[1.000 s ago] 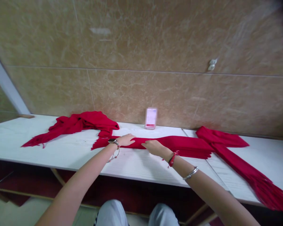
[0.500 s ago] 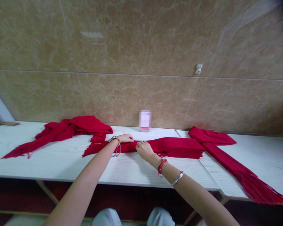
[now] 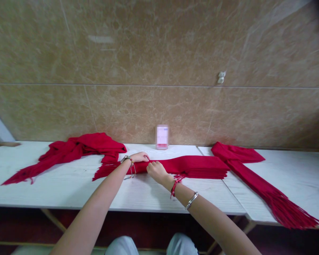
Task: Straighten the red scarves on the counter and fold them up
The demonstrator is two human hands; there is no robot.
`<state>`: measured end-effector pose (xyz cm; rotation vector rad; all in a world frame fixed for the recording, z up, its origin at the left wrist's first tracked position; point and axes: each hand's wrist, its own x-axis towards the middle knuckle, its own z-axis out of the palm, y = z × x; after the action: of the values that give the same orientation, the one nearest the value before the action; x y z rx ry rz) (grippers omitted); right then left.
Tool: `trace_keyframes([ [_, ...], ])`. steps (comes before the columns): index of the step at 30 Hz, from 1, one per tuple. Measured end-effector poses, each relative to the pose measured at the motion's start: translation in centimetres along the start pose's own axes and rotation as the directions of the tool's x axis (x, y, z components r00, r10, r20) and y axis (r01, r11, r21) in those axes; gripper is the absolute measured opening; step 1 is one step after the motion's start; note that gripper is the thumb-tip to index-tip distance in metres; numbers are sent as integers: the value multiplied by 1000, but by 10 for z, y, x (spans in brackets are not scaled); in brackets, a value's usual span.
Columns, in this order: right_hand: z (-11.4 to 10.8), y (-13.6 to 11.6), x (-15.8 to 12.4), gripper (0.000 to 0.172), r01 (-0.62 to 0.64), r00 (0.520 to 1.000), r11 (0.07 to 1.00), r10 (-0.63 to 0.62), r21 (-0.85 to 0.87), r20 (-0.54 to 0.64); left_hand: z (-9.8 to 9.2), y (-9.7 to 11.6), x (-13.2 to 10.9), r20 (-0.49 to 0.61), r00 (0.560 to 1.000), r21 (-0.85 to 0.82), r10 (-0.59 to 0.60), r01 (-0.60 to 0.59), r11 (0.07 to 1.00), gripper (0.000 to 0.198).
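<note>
Red folded cloth (image 3: 199, 164) is lying lengthwise across the lower centre of the frame on a white tabletop (image 3: 143, 198), passing beneath both hands and stretching farther to their right than to their left. Left grip (image 3: 140, 157) and right grip (image 3: 157, 172) are resting close together on it, fingers curling; whether either is pinching fabric, I cannot tell. Crumpled red cloth (image 3: 89, 145) is lying at lower left, a fringed scarf (image 3: 255, 182) at lower right.

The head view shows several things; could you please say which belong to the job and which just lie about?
Apparently in use:
- folded red cloth
- left hand
- right hand

Apparently lying about:
- crumpled red cloth
- red cloth at right
- pixelated object
</note>
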<state>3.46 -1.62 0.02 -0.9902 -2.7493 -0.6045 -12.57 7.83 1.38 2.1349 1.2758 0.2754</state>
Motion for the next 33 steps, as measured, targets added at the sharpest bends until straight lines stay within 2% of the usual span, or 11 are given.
trace_keyframes([
  [6,-13,6,-3,25,-47,999,999,47,17,8,-17,-6,-7,101,993,-27,-55,58,998,32],
  [10,-9,-2,0,23,-13,1000,1000,13,24,10,-25,-14,-13,148,985,-59,-87,96,994,35],
  [16,-5,-11,6,25,4,1000,999,-6,47,30,-18,-21,-17,90,993,-117,-80,90,989,41],
  [19,-16,-5,6,27,-5,1000,998,3,55,28,-18,-20,-20,65,996,-141,-64,73,987,44],
  [22,-34,4,3,30,-68,997,994,66,86,29,-26,-9,-22,24,998,-272,-50,55,961,47],
  [24,-49,15,-1,31,-163,987,977,161,134,30,-35,7,-20,-20,1000,-426,-18,8,905,48],
  [27,-74,43,-11,35,-297,950,922,311,250,-18,-50,49,-9,-77,993,-587,92,-120,800,47],
  [30,-102,85,-32,42,-320,904,868,399,380,-152,-61,107,13,-154,975,-617,161,-222,755,44],
  [33,-125,130,-70,47,-363,827,806,510,467,-237,-61,173,45,-198,938,-585,285,-346,734,37],
])
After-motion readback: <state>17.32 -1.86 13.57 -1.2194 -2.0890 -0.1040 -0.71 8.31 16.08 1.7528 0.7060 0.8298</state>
